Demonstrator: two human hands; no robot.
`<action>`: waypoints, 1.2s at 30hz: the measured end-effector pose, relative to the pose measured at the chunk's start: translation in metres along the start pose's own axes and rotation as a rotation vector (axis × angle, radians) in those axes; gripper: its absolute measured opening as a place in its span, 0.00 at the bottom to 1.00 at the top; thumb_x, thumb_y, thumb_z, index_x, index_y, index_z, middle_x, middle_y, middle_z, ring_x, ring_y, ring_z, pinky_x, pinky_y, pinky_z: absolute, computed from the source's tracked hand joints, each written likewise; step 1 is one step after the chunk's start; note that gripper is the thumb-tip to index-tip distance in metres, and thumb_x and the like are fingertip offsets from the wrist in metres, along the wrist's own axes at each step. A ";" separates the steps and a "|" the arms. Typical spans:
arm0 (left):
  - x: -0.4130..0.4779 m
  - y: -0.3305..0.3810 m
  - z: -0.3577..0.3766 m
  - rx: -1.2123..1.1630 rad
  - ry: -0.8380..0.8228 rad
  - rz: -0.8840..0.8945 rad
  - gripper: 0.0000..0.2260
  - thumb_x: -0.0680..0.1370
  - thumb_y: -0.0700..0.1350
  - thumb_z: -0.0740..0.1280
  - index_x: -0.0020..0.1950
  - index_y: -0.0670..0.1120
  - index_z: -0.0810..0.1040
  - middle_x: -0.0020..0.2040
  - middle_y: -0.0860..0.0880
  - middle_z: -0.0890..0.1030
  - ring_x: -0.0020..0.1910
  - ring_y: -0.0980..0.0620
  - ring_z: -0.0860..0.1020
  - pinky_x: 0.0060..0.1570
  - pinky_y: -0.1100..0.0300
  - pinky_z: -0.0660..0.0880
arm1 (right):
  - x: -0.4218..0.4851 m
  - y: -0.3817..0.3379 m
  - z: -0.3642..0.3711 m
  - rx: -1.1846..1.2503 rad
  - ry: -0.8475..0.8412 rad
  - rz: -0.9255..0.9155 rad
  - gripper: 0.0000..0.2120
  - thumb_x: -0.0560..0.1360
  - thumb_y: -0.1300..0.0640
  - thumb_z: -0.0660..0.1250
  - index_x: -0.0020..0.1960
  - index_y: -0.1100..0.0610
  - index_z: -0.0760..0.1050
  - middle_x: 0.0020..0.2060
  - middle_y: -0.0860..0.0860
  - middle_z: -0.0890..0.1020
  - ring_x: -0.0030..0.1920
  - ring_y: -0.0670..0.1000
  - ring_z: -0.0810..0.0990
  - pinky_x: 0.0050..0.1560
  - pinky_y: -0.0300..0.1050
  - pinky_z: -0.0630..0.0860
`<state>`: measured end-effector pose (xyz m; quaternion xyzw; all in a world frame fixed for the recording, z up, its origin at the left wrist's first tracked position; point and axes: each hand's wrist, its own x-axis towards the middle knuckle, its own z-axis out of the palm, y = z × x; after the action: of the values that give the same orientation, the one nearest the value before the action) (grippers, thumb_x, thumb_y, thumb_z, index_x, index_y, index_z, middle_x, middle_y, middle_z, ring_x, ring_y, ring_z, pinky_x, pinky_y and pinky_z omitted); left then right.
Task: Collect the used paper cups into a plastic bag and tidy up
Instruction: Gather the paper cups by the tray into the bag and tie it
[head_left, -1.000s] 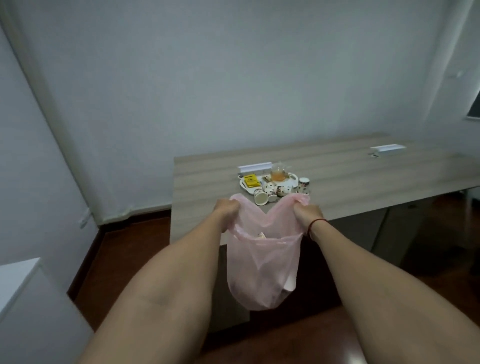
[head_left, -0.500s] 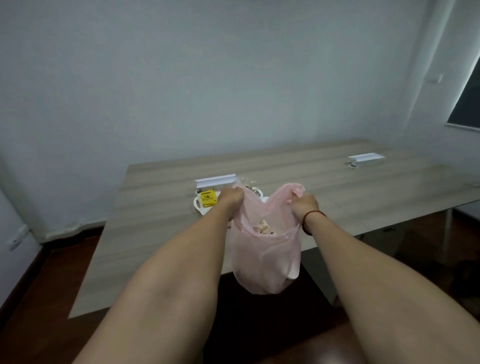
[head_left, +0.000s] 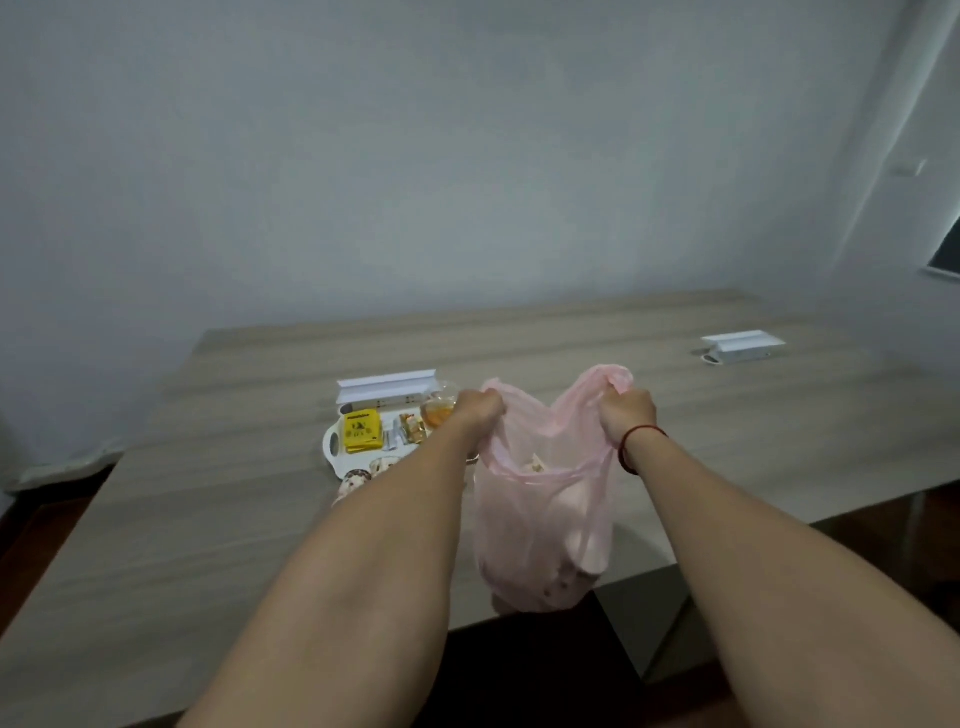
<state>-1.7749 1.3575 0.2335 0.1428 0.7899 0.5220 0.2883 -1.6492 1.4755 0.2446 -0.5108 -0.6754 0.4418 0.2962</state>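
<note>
Over the near edge of the wooden table (head_left: 234, 493): the pink plastic bag (head_left: 540, 530) hangs between my fists, mouth pulled apart. My left hand (head_left: 478, 415) is clenched round one handle, my right hand (head_left: 626, 415) round the other, with a red cord (head_left: 636, 441) on that wrist. Pale shapes show through the film low in the bag; I can't make them out. Left of the bag, partly behind my forearm, a white tray (head_left: 332, 447) holds a yellow packet (head_left: 361, 430) and a glass of amber liquid (head_left: 439, 413). A patterned paper cup (head_left: 356, 480) sits at the tray's near rim. A white box (head_left: 387, 387) sits just behind the tray; a second white box (head_left: 743, 346) sits far right.
</note>
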 end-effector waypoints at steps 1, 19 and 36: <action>0.004 0.005 0.008 0.011 -0.009 -0.011 0.15 0.78 0.43 0.60 0.60 0.37 0.78 0.43 0.43 0.78 0.35 0.47 0.77 0.33 0.60 0.74 | 0.011 0.002 -0.003 0.004 0.018 0.008 0.21 0.80 0.54 0.58 0.63 0.69 0.73 0.63 0.67 0.76 0.63 0.64 0.76 0.61 0.52 0.72; 0.145 0.038 0.113 0.037 0.132 -0.045 0.14 0.82 0.42 0.58 0.61 0.35 0.76 0.55 0.37 0.81 0.51 0.39 0.81 0.42 0.55 0.78 | 0.199 0.012 -0.006 0.013 0.000 -0.024 0.16 0.78 0.58 0.60 0.59 0.67 0.77 0.59 0.65 0.79 0.59 0.64 0.78 0.55 0.50 0.75; 0.217 -0.040 0.079 0.199 0.238 -0.141 0.16 0.83 0.47 0.55 0.58 0.37 0.75 0.50 0.38 0.80 0.43 0.43 0.79 0.41 0.53 0.76 | 0.231 0.069 0.059 -0.063 -0.013 0.083 0.18 0.80 0.55 0.57 0.61 0.67 0.74 0.60 0.65 0.78 0.59 0.63 0.78 0.56 0.52 0.74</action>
<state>-1.8963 1.5143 0.1075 0.0519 0.8743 0.4329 0.2132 -1.7395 1.6838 0.1450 -0.5442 -0.6692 0.4357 0.2571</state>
